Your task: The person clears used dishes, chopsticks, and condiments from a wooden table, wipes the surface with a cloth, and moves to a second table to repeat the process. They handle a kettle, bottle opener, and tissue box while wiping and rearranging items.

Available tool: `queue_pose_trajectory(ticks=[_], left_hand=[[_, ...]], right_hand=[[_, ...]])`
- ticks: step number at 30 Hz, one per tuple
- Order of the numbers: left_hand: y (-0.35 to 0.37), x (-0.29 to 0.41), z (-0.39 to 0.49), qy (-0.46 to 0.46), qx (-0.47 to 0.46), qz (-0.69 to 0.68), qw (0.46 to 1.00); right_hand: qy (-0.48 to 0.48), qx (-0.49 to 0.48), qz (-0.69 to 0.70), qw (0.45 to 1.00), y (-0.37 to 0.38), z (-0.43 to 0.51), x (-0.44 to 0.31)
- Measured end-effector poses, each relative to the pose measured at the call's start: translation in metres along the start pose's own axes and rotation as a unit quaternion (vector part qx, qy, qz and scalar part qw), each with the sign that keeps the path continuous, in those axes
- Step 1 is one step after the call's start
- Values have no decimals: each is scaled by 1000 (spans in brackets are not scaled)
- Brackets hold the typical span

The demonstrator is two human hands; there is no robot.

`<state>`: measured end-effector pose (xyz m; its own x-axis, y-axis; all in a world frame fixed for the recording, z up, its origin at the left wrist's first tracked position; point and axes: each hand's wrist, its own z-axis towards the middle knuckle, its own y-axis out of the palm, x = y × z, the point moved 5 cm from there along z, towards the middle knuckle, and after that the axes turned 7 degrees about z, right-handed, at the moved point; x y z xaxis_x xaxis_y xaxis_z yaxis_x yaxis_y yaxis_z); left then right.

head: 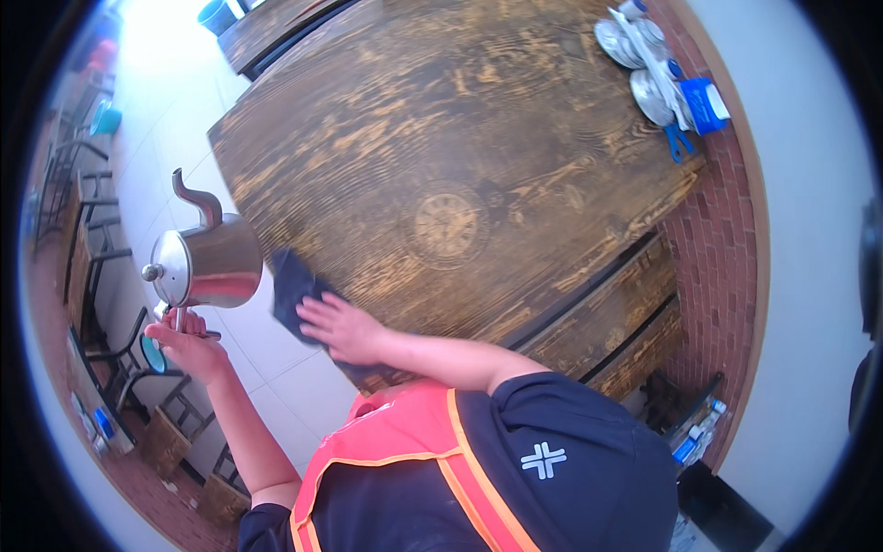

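Observation:
My left hand grips the handle of a stainless-steel kettle, held off the table's near left side above the tiled floor. The kettle is tipped sideways in view, its lid knob toward the left and its curved spout toward the top. With fingers spread, my right hand presses a dark cloth against the left edge of the brown wooden table. Part of the cloth hangs past that edge. A round clock-like design marks the tabletop.
At the table's far right, by a brick-faced wall, stand metal lidded containers, a blue packet and a blue-handled item. A wooden bench adjoins the table's right side. Stools line the left wall, across a pale tiled floor.

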<state>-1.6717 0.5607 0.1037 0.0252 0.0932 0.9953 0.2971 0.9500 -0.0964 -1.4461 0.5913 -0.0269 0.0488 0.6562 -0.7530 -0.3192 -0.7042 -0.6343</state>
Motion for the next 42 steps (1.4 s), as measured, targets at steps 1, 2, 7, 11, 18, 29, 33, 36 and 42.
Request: queue_pose_trajectory(ticks=[1,2,7,11,18,29,33,36,42], left_hand=[[10,0,-3,8,-11,-1,1000],[23,-3,-6,8,-13,-4,1000],[109,-34,-28,-31,-69,6,997],[191,-59,-40,-8,-89,53,995],[290,-81,-48,2,-114,38,993],[326,-84,-57,58,-221,56,972],[294,-65,-73,92,-359,118,921],[203,-63,-72,115,-402,141,897],[-80,-129,-7,-31,-364,185,912]], right_hand=[[4,-6,19,1000,-2,-21,-2],[-1,48,4,999,-14,-33,4],[106,251,-116,955,-143,-74,101],[248,318,-240,883,-285,-159,209],[459,409,-357,703,-396,-389,264],[642,444,-272,562,-311,-414,214],[636,355,-305,614,-217,-335,147],[556,339,-292,700,-133,-253,82],[359,234,-221,876,22,-74,-26]])
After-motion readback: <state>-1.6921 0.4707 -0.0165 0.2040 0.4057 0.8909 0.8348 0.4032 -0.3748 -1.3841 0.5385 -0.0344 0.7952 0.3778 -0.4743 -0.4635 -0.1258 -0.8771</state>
